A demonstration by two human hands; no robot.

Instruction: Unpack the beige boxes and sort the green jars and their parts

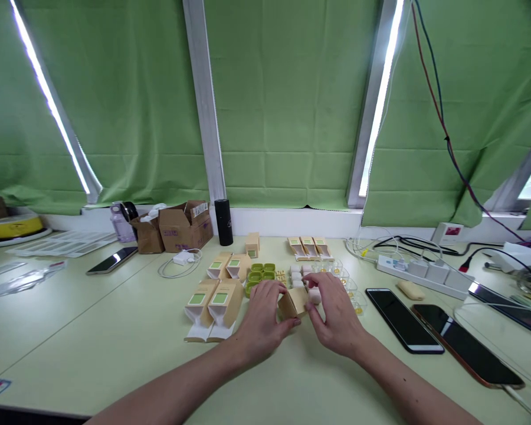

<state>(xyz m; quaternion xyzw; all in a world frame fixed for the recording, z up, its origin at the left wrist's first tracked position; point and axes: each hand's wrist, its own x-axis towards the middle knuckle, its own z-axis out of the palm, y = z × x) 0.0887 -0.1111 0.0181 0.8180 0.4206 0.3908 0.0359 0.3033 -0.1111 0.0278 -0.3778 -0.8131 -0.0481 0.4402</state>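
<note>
Between my two hands is a small tan cardboard box (293, 303), tilted above the table. My left hand (264, 313) grips its left side, thumb at the lower front. The fingers of my right hand (334, 313) pinch its right edge. Just beyond are green square cups (262, 273), small yellow pieces (282, 277), white rounded pieces (314, 295) and clear cups (351, 289), partly hidden by my hands. To the left stand several tan boxes with green labels (220, 300), their white-lined flaps hanging open. Three similar boxes (308, 245) stand farther back, with one more box (252, 244) to their left.
On the right lie two phones (402, 319) (466, 342) and a white power strip (425, 273) with cables. Behind on the left are an opened brown carton (181, 229), a black bottle (223, 222), a white charger (183, 258) and another phone (112, 260).
</note>
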